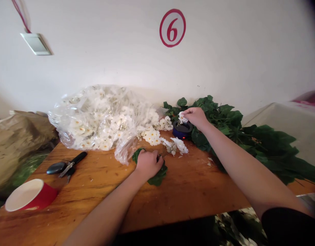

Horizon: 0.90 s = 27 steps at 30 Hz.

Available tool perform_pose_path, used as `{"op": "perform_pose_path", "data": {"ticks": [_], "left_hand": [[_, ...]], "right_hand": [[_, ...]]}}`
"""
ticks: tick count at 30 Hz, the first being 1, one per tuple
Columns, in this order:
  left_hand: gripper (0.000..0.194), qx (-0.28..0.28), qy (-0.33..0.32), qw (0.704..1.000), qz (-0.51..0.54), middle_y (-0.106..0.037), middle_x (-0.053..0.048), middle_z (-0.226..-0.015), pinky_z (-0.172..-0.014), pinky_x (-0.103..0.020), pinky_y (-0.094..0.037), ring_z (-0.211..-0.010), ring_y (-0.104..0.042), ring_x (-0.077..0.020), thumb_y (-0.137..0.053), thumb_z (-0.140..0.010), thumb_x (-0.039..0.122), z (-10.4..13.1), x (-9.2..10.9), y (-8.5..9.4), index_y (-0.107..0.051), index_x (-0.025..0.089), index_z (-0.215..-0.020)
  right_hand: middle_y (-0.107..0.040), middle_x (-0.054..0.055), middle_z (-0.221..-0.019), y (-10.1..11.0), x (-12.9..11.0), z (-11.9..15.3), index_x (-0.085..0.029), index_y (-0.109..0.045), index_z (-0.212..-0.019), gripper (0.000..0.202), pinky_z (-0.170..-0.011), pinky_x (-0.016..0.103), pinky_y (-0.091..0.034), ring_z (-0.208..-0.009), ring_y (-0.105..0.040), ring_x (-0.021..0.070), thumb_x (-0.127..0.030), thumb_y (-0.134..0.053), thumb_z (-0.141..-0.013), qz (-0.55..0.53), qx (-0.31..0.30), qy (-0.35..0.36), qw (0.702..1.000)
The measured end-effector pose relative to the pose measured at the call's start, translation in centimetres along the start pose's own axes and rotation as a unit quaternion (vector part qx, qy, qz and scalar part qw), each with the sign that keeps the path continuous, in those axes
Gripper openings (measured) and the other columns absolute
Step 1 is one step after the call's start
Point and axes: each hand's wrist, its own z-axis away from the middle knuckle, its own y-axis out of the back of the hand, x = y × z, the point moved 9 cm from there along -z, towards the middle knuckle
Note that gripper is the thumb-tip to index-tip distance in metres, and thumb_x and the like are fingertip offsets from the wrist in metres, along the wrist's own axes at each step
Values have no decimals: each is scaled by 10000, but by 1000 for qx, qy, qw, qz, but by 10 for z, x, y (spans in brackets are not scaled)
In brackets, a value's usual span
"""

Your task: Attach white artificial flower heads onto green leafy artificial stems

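My left hand is closed around the stem of an artificial leaf spray, whose green leaves stick out below and behind the fingers. White artificial flowers lie just beyond this hand, close to the thin stems. With my right hand I pinch a small white artificial flower over a round dark blue pot with a black top and a lit red light. Whether the flower's stem touches the pot's contents cannot be made out.
A clear plastic bag full of white flowers sits against the wall. Green leaf sprays are heaped at the right. Pliers and a red paper cup stand at the left, near brown wrapping.
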Motion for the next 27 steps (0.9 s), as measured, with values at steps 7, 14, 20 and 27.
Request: {"op": "perform_pose_path", "data": {"ticks": [7,14,20,27], "left_hand": [[333,-5,8,1000,6,-656,-56,-658,-782,-368,-360,-665,-619,-218,-419,-901,396,0,0,1,-657,186,-801],[323,6,7,1000,8,-652,-58,-646,-774,-364,-359,-661,-622,-216,-425,-896,390,1,0,3,-652,183,-795],[322,12,0,1000,16,-651,-56,-636,-772,-368,-356,-648,-620,-217,-424,-894,390,1,-1,3,-647,182,-790],[334,11,0,1000,8,-651,-62,-642,-768,-372,-357,-656,-620,-223,-414,-898,401,1,-1,1,-646,186,-792]], "right_hand": [[-727,68,-776,-12,-22,-5,-151,-741,-810,233,-648,269,-468,-697,-637,182,-351,-661,-722,84,3,62,995],[-723,69,-842,-33,-39,-1,-159,-726,-780,162,-728,273,-458,-797,-630,185,-296,-641,-763,128,-13,108,986],[-723,59,-797,-35,-35,1,-161,-729,-775,157,-704,269,-460,-759,-636,180,-299,-657,-754,134,-31,103,985],[-714,44,-734,-30,-39,7,-171,-741,-758,159,-636,251,-448,-686,-625,167,-314,-675,-736,163,-73,115,977]]}}
